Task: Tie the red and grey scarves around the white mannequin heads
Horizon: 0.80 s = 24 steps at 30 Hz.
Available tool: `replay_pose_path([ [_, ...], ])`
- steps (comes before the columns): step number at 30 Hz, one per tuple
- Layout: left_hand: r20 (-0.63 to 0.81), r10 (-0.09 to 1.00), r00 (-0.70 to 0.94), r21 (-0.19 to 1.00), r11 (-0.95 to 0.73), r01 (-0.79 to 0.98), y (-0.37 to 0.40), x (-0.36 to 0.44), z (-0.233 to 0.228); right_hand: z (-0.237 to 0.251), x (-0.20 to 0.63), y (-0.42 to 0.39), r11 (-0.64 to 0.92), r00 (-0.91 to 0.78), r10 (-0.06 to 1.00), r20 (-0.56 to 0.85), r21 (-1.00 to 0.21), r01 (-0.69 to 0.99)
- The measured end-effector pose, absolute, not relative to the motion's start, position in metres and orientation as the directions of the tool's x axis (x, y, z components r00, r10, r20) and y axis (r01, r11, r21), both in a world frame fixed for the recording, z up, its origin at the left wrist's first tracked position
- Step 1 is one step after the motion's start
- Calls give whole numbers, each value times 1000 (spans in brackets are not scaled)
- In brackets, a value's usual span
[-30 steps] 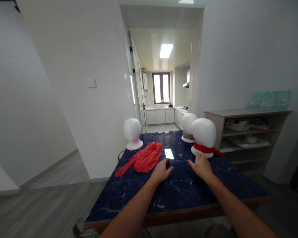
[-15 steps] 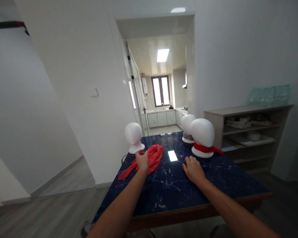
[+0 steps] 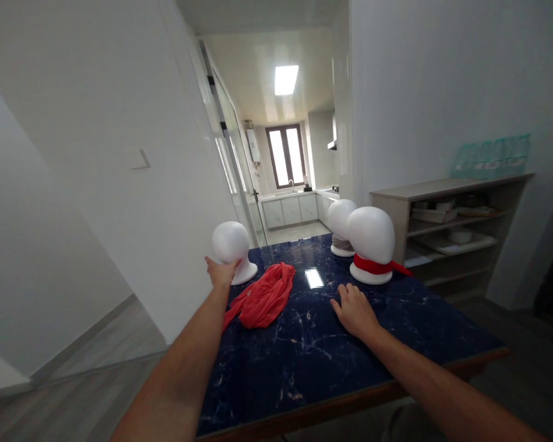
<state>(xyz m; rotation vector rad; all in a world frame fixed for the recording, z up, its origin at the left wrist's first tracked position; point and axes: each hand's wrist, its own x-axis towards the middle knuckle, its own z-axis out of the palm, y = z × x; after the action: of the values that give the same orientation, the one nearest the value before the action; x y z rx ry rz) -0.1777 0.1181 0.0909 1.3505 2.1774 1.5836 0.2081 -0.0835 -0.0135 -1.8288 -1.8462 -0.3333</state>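
A: Your left hand [image 3: 222, 272]?
B: Fingers wrapped round the neck of the bare foam head [image 3: 233, 252] at the bench [image 3: 304, 362] far-left corner, probably gripping low because the dome gives you no hold.
A: Right hand [image 3: 354, 310]?
B: Flat and released on the bench, holding nothing, likely bracing you.
A: Scarf?
B: Loose red scarf [image 3: 262, 298] lies just beside that head; another foam head [image 3: 371, 242] wears a red one.

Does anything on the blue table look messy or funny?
A little. The red scarf lies crumpled in a heap on the table, beside the bare foam head that the left hand touches. Nothing looks spilled or broken.
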Motion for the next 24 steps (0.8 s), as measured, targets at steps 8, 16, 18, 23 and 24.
replay_pose_path([
  [8,430,654,-622,781,77,620,141,-145,118,-12,209,-81,54,59,875,481,-218,974],
  [16,484,629,-608,768,27,640,150,-140,104,-14,211,-77,64,66,892,447,-269,961],
  [18,495,624,-605,763,20,646,152,-142,101,-15,211,-76,65,65,892,447,-271,960],
  [23,455,622,-637,777,72,625,152,-145,100,-16,212,-76,61,59,890,451,-248,967],
  [24,455,621,-638,775,76,627,151,-146,100,-16,212,-76,60,60,889,453,-244,968],
])
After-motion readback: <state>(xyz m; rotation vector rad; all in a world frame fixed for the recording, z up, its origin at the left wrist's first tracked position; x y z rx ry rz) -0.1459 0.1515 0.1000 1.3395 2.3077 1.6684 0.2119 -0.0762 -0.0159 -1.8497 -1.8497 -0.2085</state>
